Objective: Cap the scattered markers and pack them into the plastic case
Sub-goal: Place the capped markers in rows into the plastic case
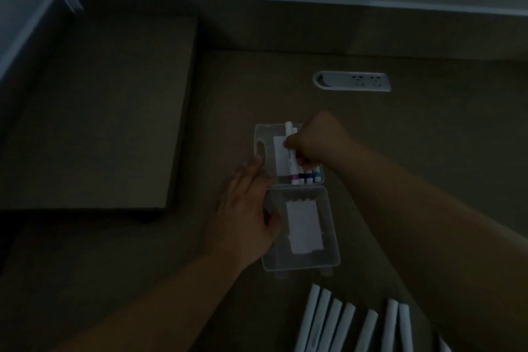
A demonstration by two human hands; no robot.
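Dim room, low light. Clear plastic case lies open on the brown surface, hinged across the middle: far half holds markers, near half is the lid lying flat. A white label sits in the lid and another white card in the far half; no writing readable on either, too dark and blurred.

Right hand is over the far half, fingers curled around a white marker. Marker's long axis runs away from the person, white end pointing to the far edge of the case, coloured end towards the hinge. Beside it a row of packed markers, parallel, coloured caps towards the hinge: purple, dark blue, blue, teal, probably.

Left hand rests flat against the case's left side, fingers straight and relaxed, thumb touching the lid's left edge, gripping nothing.

Loose white markers lie in a rough row at the near edge, long axes roughly towards the case, well apart from it.

Power socket strip is set into the surface beyond. A flat brown board lies to the left.
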